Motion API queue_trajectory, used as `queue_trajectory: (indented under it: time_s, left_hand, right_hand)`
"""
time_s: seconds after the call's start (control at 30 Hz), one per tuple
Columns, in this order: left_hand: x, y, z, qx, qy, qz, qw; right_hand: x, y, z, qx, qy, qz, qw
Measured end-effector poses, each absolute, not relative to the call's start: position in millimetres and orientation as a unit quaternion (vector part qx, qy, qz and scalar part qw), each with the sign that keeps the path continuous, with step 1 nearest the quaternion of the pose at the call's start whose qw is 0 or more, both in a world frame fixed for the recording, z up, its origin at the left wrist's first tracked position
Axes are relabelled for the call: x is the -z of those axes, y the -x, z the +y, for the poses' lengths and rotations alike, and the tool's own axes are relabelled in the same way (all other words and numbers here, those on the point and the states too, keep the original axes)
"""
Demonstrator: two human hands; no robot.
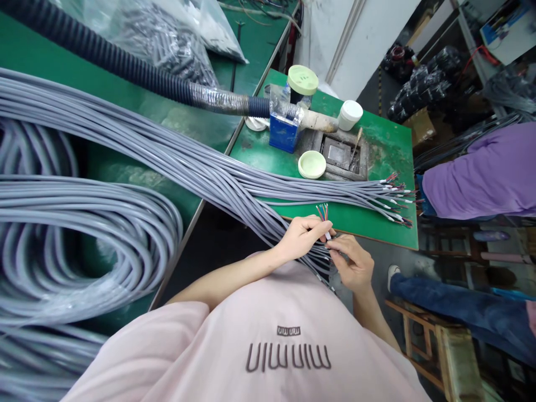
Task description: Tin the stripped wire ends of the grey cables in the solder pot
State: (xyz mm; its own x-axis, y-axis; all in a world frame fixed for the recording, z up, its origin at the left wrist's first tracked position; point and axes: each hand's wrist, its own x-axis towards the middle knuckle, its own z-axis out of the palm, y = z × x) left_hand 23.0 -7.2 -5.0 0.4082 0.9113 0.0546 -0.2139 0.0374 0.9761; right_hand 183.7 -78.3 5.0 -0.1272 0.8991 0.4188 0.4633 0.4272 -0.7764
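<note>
My left hand (305,235) is closed around the end of a grey cable, with thumb and fingers pinching it. Thin coloured wires (323,212) fan out above that hand, their tips pale. Just below them a white sleeve (328,235) shows on the cable. My right hand (352,259) is closed too, its fingertips pinching the cable at the lower edge of the sleeve. Other grey cables (268,215) hang past the table edge and pass behind my hands. A second bundle of grey cables (326,192) lies on the green table, its stripped ends fanned out at the right.
Behind the bundle sit a soldering pot (338,153), a pale-green lid (312,164), a white tub (350,114) and a blue box (283,133) joined to a black hose (138,70). Coiled cables (138,223) fill the left. Another person's purple sleeve (481,173) is at right.
</note>
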Motion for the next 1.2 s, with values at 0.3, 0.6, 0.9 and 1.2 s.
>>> queue_trajectory:
  time_s: [0.3,0.6,0.9,1.2]
  left_hand:
    - [5.8,-22.1,-6.1,-0.443,-0.547,0.344,0.622]
    - [7.6,-22.3,-5.8,-0.447,-0.553,0.342,0.615]
    - [8.9,-24.6,-5.1,-0.429,-0.511,0.353,0.656]
    - [18.7,-22.2,-3.3,-0.353,-0.734,0.298,0.498]
  right_hand:
    - [-3.7,-183.3,-79.2,-0.241,0.489,-0.706,0.452]
    - [-3.4,-183.4,-80.2,-0.237,0.491,-0.706,0.453]
    - [-3.7,-180.6,-81.0,-0.244,0.493,-0.704,0.449]
    - [1.9,-253.3,-110.9,-0.137,0.669,-0.676,0.277]
